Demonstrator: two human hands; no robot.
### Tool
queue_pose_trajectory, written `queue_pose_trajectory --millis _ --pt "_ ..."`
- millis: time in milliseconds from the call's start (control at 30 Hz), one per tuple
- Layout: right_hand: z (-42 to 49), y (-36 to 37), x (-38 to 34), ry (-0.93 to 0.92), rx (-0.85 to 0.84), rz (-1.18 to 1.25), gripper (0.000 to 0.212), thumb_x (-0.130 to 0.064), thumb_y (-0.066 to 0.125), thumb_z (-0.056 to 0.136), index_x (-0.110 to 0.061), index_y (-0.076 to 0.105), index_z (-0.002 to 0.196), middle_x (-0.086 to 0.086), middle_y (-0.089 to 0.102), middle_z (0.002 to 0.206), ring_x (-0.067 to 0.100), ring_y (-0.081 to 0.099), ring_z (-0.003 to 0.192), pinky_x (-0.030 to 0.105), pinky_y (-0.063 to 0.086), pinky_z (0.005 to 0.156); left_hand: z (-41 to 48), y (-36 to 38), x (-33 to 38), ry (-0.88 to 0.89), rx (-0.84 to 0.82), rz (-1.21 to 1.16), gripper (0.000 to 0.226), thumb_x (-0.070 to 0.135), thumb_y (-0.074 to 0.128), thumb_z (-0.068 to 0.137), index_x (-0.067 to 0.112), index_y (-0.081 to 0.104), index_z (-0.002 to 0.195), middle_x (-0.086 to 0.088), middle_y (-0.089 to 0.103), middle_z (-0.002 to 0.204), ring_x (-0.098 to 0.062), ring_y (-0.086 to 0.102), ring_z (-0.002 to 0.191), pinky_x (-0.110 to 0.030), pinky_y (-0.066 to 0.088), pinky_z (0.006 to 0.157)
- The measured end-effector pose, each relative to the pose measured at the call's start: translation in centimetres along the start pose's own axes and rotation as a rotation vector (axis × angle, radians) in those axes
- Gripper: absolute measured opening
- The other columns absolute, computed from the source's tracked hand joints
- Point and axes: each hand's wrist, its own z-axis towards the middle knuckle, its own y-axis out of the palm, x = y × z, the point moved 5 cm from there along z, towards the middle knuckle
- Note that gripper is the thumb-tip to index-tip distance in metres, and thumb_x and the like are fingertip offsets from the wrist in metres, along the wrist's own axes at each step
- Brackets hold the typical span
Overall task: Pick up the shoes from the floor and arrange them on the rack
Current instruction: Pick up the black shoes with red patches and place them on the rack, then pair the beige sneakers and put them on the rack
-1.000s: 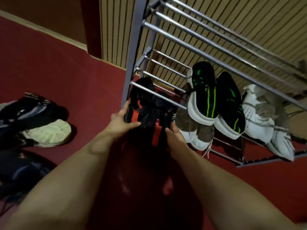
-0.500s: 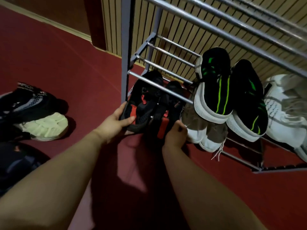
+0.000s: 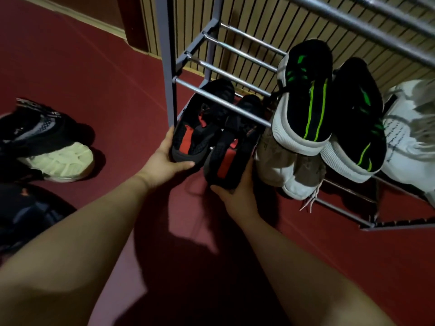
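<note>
The left hand (image 3: 168, 158) cups the heel of a black shoe with red panels (image 3: 200, 128), thumb under the heel edge and fingers along its outer side by the rack post. The right hand (image 3: 237, 191) closes around the heel of the matching black and red shoe (image 3: 231, 147), palm under the sole end and fingers wrapped up its right side. Both shoes point toe-first into the lowest level of the metal rack (image 3: 168, 67), side by side and touching, their toes passing beneath the front rail of the tier above. Whether their soles rest fully on the bottom rails cannot be told.

Just to the right, on the same bottom level, sits a worn beige and white pair (image 3: 282, 165), heels outward, with a loose lace hanging over the front rail. Above them, on the middle tier, a black pair with bright green stripes and white soles (image 3: 310, 102) leans heel-down toward the camera, and a white pair (image 3: 409, 137) lies beside it at the right edge.

On the red floor (image 3: 106, 90) to the left, well apart from the rack, lies a black and grey shoe (image 3: 35, 123) with white lettering along its collar, too blurred to read, next to a shoe turned to show its pale sole (image 3: 61, 158). More dark footwear (image 3: 28, 208) lies nearer the camera in shadow. No brand marking on any shoe is legible. Behind the rack stands a ribbed, slatted wall (image 3: 259, 24).
</note>
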Motion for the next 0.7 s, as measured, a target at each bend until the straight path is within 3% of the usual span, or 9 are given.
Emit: queue_pose_trajectory --millis 100,267,333,400,500,600,700 --pt "0.0 0.0 -0.4 -0.03 0.03 0.013 0.115 -0.025 0.079 0.073 -0.031 -0.006 0.149 0.005 0.023 0.155 0.019 0.027 0.141 0.028 0.027 0.108 0.2 -0.1 -0.3 -0.002 -0.011 0.037 0.097 0.005 0.071 0.08 0.03 0.008 0.151 0.024 0.027 0.133 -0.001 0.035 0.127 -0.023 0.029 0.11" --pt "1.4 0.0 -1.1 0.023 0.061 -0.028 0.107 -0.025 0.074 0.08 -0.022 -0.007 0.15 0.004 0.022 0.154 0.015 0.023 0.141 0.018 0.018 0.105 1.7 -0.1 0.9 0.001 0.018 0.047 0.09 0.009 0.066 0.086 0.04 0.01 0.149 0.018 0.035 0.139 -0.017 0.053 0.116 -0.038 0.048 0.098" --pt "2.2 -0.4 -0.9 0.053 0.085 -0.034 0.104 -0.026 0.072 0.081 -0.022 -0.006 0.151 0.002 0.019 0.156 0.015 0.02 0.143 0.023 0.017 0.112 2.7 0.2 1.3 0.014 0.027 0.209 0.09 0.016 0.064 0.088 0.04 0.003 0.149 0.006 0.034 0.149 -0.024 0.046 0.129 -0.036 0.038 0.107" --pt "2.8 -0.5 -0.7 0.096 0.11 -0.034 0.103 -0.031 0.071 0.081 -0.025 -0.005 0.151 0.003 0.018 0.158 0.02 0.024 0.143 0.038 0.024 0.116 2.9 0.4 1.3 0.004 0.041 0.412 0.09 0.023 0.06 0.091 0.037 -0.007 0.148 -0.008 0.037 0.149 -0.031 0.046 0.128 -0.037 0.038 0.105" --pt "2.6 0.3 -0.1 0.182 0.129 0.0 0.103 -0.042 0.067 0.076 -0.03 -0.002 0.151 0.006 0.03 0.154 0.028 0.041 0.133 0.051 0.041 0.103 2.3 0.4 0.8 0.003 0.046 0.54 0.085 0.031 0.055 0.093 0.039 -0.01 0.148 -0.017 0.046 0.142 -0.036 0.054 0.119 -0.043 0.044 0.099" --pt "0.7 1.9 -0.1 0.273 0.158 0.091 0.095 -0.025 0.069 0.082 -0.023 0.004 0.151 0.016 0.043 0.142 0.031 0.052 0.121 0.051 0.044 0.099 0.4 -0.8 0.4 0.048 -0.052 0.626 0.08 0.031 0.056 0.092 0.039 -0.001 0.148 -0.011 0.043 0.146 -0.029 0.05 0.125 -0.036 0.041 0.103" --pt "-2.0 3.6 -0.6 0.329 0.234 0.066 0.084 -0.019 0.067 0.085 -0.015 0.013 0.15 0.023 0.035 0.143 0.035 0.047 0.123 0.038 0.038 0.102 -2.2 -4.2 -0.1 0.09 -0.055 0.815 0.072 0.024 0.056 0.091 0.035 0.014 0.149 -0.012 0.052 0.135 -0.03 0.053 0.119 -0.035 0.043 0.098"
